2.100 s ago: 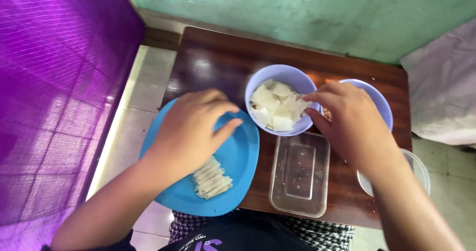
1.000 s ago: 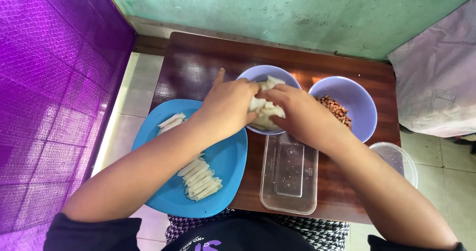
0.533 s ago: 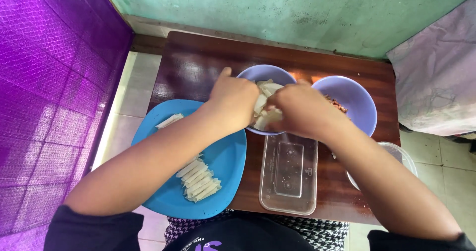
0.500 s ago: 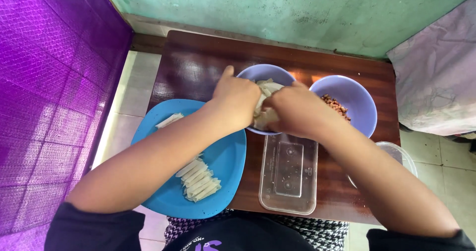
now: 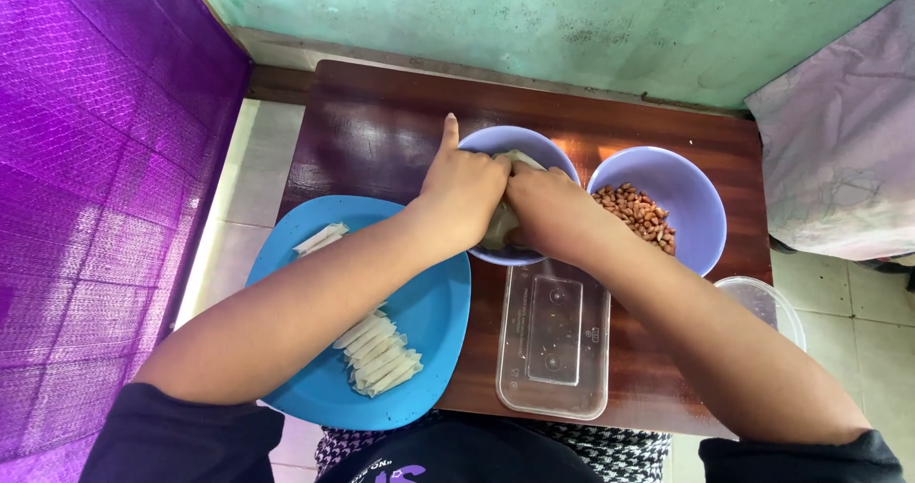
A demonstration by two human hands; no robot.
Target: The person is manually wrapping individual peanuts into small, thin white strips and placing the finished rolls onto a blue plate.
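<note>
Both hands meet over the lavender bowl at the table's centre. The left hand and right hand are clenched together on a pale wrapper sheet, left forefinger sticking out toward twelve o'clock. A bowl of peanuts sits at three o'clock, rolled wrappers on the blue plate at seven, a clear plastic container at six.

wall: green | floor: pale tiles | table: dark wood | screen: purple

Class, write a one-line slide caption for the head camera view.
Both hands, left hand and right hand, meet over pale pieces in a lilac bowl.
</note>
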